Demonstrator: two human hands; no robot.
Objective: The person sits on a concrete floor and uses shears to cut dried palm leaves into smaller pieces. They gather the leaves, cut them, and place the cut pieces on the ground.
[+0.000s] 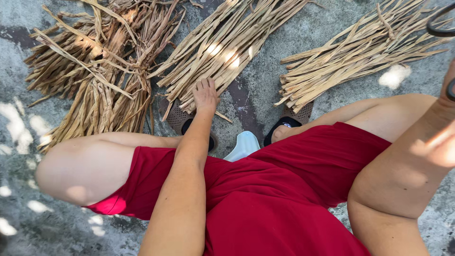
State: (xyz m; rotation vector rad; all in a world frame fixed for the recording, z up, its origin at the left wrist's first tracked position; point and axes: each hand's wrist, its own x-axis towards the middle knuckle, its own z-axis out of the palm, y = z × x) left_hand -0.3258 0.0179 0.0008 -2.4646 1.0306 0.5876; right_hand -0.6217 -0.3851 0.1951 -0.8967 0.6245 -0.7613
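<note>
The left hand (pixel 205 95) lies flat with fingers spread on the near end of the middle bundle of dry tan reed strips (pixel 227 45), which rests on the grey concrete floor (pixel 256 90). Left of that bundle lies a tied sheaf of dried leaves (pixel 99 71); right of it, another strip bundle (pixel 355 61). The strips look light, stiff and brittle, best gathered near their ends. The right hand (pixel 448 85) is mostly out of frame, so its grip cannot be told.

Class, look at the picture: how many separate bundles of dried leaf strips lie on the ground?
3: a tied bundle at the left, a middle bundle under the left hand, and a right bundle. More may lie outside the frame.
</note>
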